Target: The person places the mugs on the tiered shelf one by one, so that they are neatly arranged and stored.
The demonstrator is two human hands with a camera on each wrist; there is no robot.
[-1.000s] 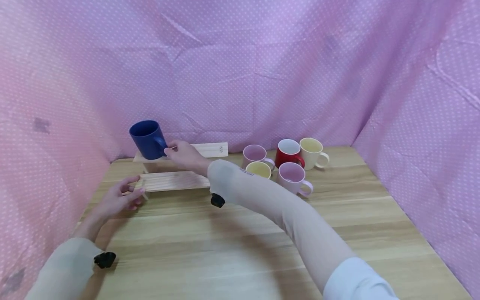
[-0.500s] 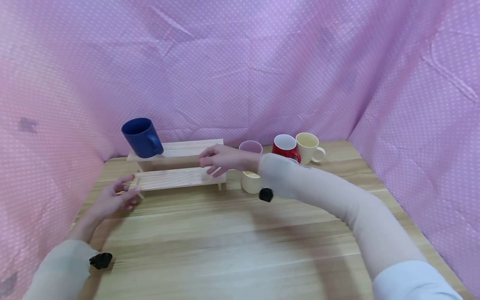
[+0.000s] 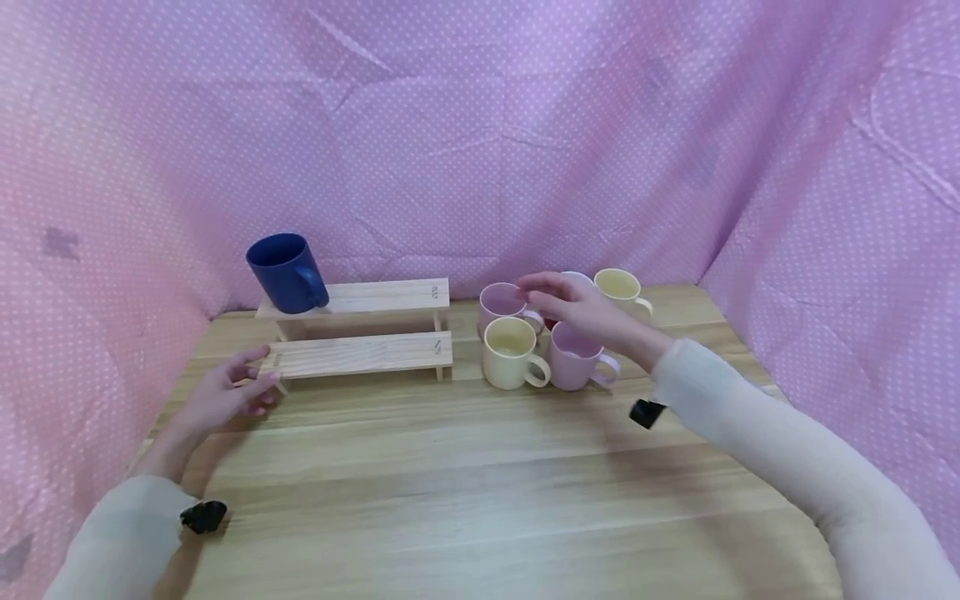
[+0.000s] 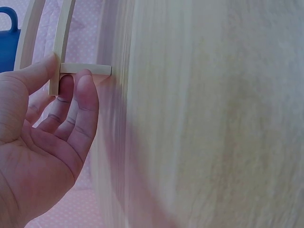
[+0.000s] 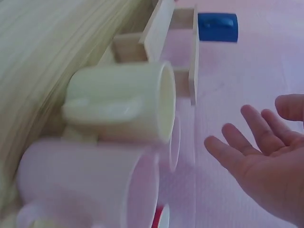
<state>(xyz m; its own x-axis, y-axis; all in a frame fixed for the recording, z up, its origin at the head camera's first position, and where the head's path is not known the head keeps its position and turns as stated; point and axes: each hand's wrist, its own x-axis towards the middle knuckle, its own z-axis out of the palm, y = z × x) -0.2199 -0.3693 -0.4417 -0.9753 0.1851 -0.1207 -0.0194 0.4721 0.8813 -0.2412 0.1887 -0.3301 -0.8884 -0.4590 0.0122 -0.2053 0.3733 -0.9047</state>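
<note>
A blue mug [image 3: 287, 273] stands upright on the left end of the rear, higher board of a two-tier wooden rack [image 3: 360, 353]. My left hand [image 3: 225, 398] pinches the left end of the lower board, thumb on top and fingers beneath, as the left wrist view shows. Over the mug group hovers my right hand [image 3: 588, 315], fingers spread and holding nothing. Below it are a pink mug [image 3: 573, 358] in front and a red mug [image 5: 162, 217], mostly hidden in the head view. A yellow mug [image 3: 508, 358] and another pink mug [image 3: 501, 307] stand to its left.
Farther right at the back stands a second yellow mug [image 3: 618, 287], partly behind my right hand. All the loose mugs stand on the wood-grain table [image 3: 420, 475]. Pink dotted cloth [image 3: 450, 150] hangs behind and at both sides.
My right hand has let go of the blue mug, leaving it on the rear board, and moved right to above the other mugs. My left hand keeps its place on the rack.
</note>
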